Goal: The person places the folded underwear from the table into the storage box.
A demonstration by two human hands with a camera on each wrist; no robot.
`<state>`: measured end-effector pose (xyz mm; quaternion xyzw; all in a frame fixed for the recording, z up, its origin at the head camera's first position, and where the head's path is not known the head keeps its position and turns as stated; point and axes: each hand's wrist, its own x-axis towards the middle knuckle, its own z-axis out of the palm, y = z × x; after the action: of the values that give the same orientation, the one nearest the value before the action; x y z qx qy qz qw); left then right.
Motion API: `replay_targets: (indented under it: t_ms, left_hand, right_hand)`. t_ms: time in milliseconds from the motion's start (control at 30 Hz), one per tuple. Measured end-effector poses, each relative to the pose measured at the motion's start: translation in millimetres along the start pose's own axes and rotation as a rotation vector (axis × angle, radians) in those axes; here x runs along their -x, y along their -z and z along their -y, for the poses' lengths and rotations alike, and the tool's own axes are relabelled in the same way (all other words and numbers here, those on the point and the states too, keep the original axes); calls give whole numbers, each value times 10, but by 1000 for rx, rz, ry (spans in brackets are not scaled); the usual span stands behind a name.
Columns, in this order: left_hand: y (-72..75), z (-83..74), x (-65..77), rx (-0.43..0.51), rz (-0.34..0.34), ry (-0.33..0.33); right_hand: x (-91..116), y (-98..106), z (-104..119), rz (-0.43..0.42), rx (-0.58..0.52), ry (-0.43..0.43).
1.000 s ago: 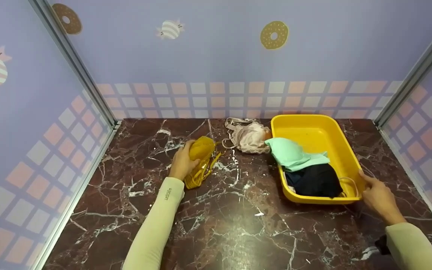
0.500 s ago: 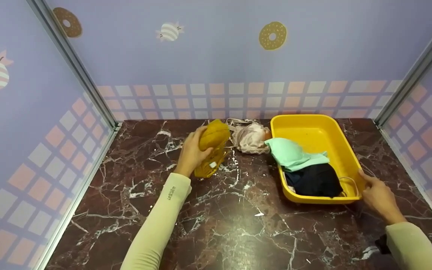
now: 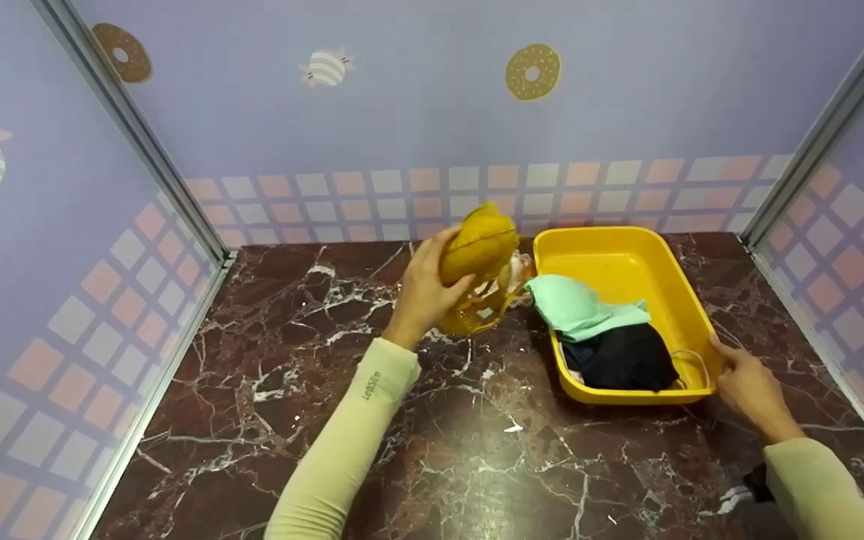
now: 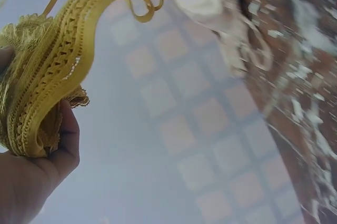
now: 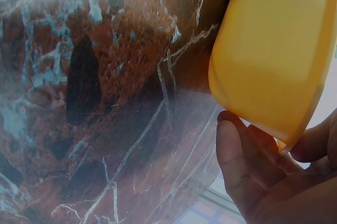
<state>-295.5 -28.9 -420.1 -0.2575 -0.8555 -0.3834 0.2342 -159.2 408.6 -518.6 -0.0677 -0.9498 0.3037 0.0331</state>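
Note:
My left hand [image 3: 426,289] holds a mustard-yellow bra [image 3: 481,241] above the table, fingers and thumb round its cup, straps dangling below. In the left wrist view, the bra's lacy band [image 4: 66,50] stretches up from the fingers. A beige bra [image 3: 520,279] lies behind, mostly hidden by the yellow one. At the right, my right hand [image 3: 751,390] grips the near right corner of a yellow plastic basin [image 3: 676,281]; the right wrist view shows thumb and fingers at its rim. Inside the basin's near half lie a mint-green bra [image 3: 574,309], overhanging the left rim, and a black bra [image 3: 622,358].
The dark red marbled tabletop [image 3: 289,420] has white veins. A purple back wall [image 3: 402,112] and side walls with printed squares enclose it. A small dark item [image 3: 757,482] lies partly under the right sleeve.
My left hand has lifted the yellow bra and carried it right, toward the basin, so it now covers much of the beige bra. The right hand keeps its grip on the basin.

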Motion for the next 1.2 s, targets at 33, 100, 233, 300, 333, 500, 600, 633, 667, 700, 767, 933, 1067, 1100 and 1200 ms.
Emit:
replay_targets:
  t_ms: [33, 100, 233, 300, 333, 500, 600, 633, 667, 700, 767, 933, 1067, 1100, 1200]
  left_hand:
    - [-24, -57, -29, 9, -4, 1]
    - [-83, -168, -91, 44, -19, -3]
    - [-222, -401, -222, 135, -45, -4]
    - [-309, -517, -284, 196, -48, -4]
    - [-357, -572, -314, 222, -48, 1]
    - [-644, -804, -403, 366, -21, 12]
    - [-863, -888, -401, 425, -5, 17]
    - [-941, -906, -388, 436, 0, 22]
    - [-1021, -919, -373, 432, 5, 26]
    - [-1100, -931, -356, 427, 10, 22]
    - [-1264, -932, -315, 390, 27, 10]
    - [-1593, -827, -195, 246, 101, 29]
    - [-1725, -728, -88, 126, 179, 121]
    - [-1740, -711, -69, 99, 194, 132]
    - [-1753, -683, -36, 32, 222, 131]
  right_hand:
    - [2, 4, 3, 4, -6, -4]
    - [-1, 8, 8, 12, -8, -14]
    - [-18, 5, 5, 23, -11, -30]
    - [-18, 6, 4, 26, -14, -33]
    - [-16, 7, 3, 25, -13, -33]
    - [1, 15, 4, 13, -5, -33]
    - [0, 13, 14, 7, -9, -37]
    - [-2, 13, 16, 8, -12, -38]
    - [-4, 13, 16, 8, -16, -40]
    - [-7, 13, 13, 8, -18, -41]
    - [-6, 14, 13, 2, -18, -44]
    - [-11, -1, 24, -7, 3, -56]
    - [-12, -2, 27, 6, -2, -63]
    - [-11, 1, 25, 9, -4, -64]
    - [-9, 14, 9, 10, -7, -61]
